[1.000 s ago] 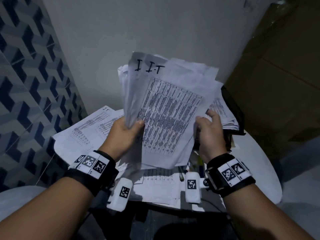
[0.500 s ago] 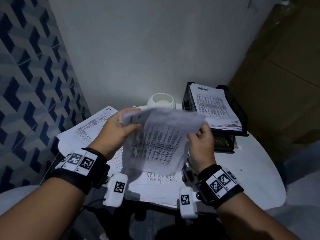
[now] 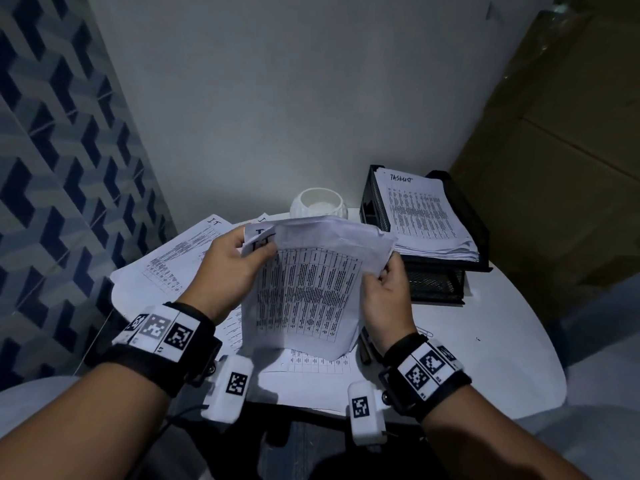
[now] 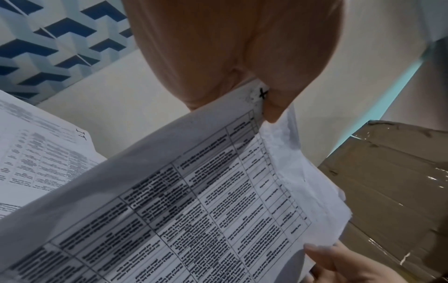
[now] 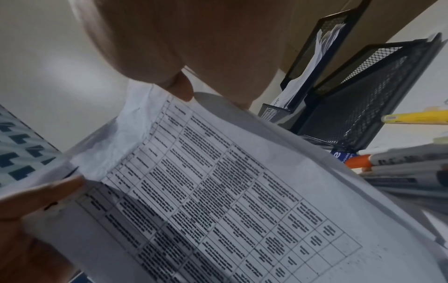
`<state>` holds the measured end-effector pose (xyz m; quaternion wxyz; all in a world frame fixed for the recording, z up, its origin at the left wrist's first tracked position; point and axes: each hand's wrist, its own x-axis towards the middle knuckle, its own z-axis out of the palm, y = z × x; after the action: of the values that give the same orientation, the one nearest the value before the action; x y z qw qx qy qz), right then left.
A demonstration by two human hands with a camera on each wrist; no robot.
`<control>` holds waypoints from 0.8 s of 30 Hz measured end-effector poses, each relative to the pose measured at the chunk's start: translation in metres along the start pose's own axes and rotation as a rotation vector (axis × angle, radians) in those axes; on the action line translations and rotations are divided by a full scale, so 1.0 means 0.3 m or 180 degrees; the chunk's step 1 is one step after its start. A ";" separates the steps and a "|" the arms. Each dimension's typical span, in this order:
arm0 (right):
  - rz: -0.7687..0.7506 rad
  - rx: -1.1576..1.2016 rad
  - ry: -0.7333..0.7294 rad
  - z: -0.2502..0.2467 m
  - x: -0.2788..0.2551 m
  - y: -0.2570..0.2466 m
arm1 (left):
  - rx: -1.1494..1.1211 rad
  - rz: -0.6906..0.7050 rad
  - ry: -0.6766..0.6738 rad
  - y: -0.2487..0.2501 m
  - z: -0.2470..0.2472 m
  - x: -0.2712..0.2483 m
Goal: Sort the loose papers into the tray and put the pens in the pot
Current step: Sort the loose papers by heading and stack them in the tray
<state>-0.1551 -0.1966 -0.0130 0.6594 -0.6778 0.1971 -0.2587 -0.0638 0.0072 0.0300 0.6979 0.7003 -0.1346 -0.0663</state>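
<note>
Both hands hold a bundle of printed sheets (image 3: pixel 308 289) above the round white table (image 3: pixel 502 341). My left hand (image 3: pixel 239 261) pinches its upper left corner, over a handwritten heading. My right hand (image 3: pixel 384 289) grips its right edge. The same bundle (image 4: pixel 194 210) fills the left wrist view, and the bundle (image 5: pixel 218 191) fills the right wrist view. A black mesh tray (image 3: pixel 446 282) at the back right holds a stack of papers (image 3: pixel 426 216). A white round pot (image 3: pixel 318 206) stands at the back centre. Several pens (image 5: pixel 400 168) lie on the table right of the bundle.
More loose sheets (image 3: pixel 173 258) lie spread on the table's left side and under the bundle (image 3: pixel 311 368). A paper clip (image 3: pixel 424 331) lies near my right wrist. A blue patterned wall (image 3: pixel 62 168) stands at the left and cardboard boxes (image 3: pixel 554 168) at the right.
The bundle has come down from upright in front of the camera to a lower, tilted position over the table. Both hands lowered with it, uncovering the pot and the tray.
</note>
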 end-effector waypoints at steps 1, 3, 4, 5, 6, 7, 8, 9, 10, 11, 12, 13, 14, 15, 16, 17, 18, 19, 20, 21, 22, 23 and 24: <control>0.0033 -0.0011 0.0015 0.001 0.001 0.005 | -0.0031 -0.0023 -0.0008 -0.001 0.004 -0.001; 0.0059 -0.0051 0.0021 0.002 0.002 0.015 | -0.0032 0.0017 -0.0099 0.001 0.010 -0.007; 0.0062 -0.0063 0.0015 0.001 0.004 0.018 | -0.0019 0.0068 -0.0165 0.003 0.011 -0.009; 0.0064 -0.0064 0.0003 0.000 0.007 0.019 | -0.0006 0.0105 -0.0210 0.005 0.010 -0.011; 0.0074 -0.0049 -0.0020 -0.001 0.008 0.016 | -0.0007 0.0113 -0.0231 0.007 0.008 -0.013; 0.0095 -0.0027 -0.0055 -0.002 0.008 0.011 | 0.0010 0.0123 -0.0239 0.010 0.006 -0.015; 0.0122 -0.0009 -0.0104 -0.005 0.008 0.004 | 0.0049 0.0141 -0.0226 0.010 0.003 -0.015; 0.0143 -0.0006 -0.0158 -0.008 0.008 0.000 | 0.0103 0.0168 -0.0208 0.010 0.000 -0.015; 0.0155 -0.0012 -0.0212 -0.010 0.006 -0.005 | 0.0139 0.0171 -0.0198 0.012 -0.001 -0.015; 0.0157 -0.0027 -0.0237 -0.012 0.007 -0.005 | 0.0128 0.0150 -0.0209 0.013 -0.006 -0.014; 0.0151 -0.0040 -0.0231 -0.014 0.009 0.000 | 0.0081 0.0112 -0.0230 0.012 -0.010 -0.011; 0.0153 -0.0047 -0.0193 -0.016 0.015 0.008 | 0.0060 0.0079 -0.0258 0.010 -0.014 -0.007; 0.0160 -0.0029 -0.0145 -0.017 0.022 0.017 | 0.0089 0.0076 -0.0310 0.008 -0.020 -0.003; 0.0176 0.0005 -0.0102 -0.016 0.028 0.024 | 0.0180 0.0081 -0.0394 0.004 -0.025 -0.001; 0.0190 0.0035 -0.0075 -0.017 0.035 0.032 | 0.0275 0.0070 -0.0497 -0.001 -0.028 0.002; 0.0195 0.0058 -0.0062 -0.019 0.044 0.040 | 0.0374 0.0029 -0.0569 -0.008 -0.027 0.004; 0.0196 0.0086 -0.0066 -0.022 0.051 0.044 | 0.0451 -0.0041 -0.0575 -0.017 -0.024 0.005; 0.0206 0.0116 -0.0070 -0.024 0.056 0.042 | 0.0522 -0.0111 -0.0525 -0.022 -0.018 0.003; 0.0206 0.0132 -0.0085 -0.026 0.059 0.036 | 0.0577 -0.0165 -0.0436 -0.029 -0.014 0.003; 0.0201 0.0119 -0.0081 -0.027 0.062 0.036 | 0.0619 -0.0192 -0.0330 -0.033 -0.011 0.005; 0.0170 0.0112 -0.0072 -0.029 0.064 0.037 | 0.0604 -0.0205 -0.0216 -0.033 -0.008 0.008; 0.0121 0.0086 -0.0025 -0.032 0.062 0.040 | 0.0505 -0.0205 -0.0093 -0.029 -0.006 0.012; 0.0089 0.0032 0.0048 -0.037 0.060 0.047 | 0.0342 -0.0203 0.0041 -0.024 -0.007 0.017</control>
<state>-0.1467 -0.2172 -0.0255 0.6649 -0.6697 0.2102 -0.2555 -0.0577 0.0077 0.0232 0.6576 0.7411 -0.1112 -0.0767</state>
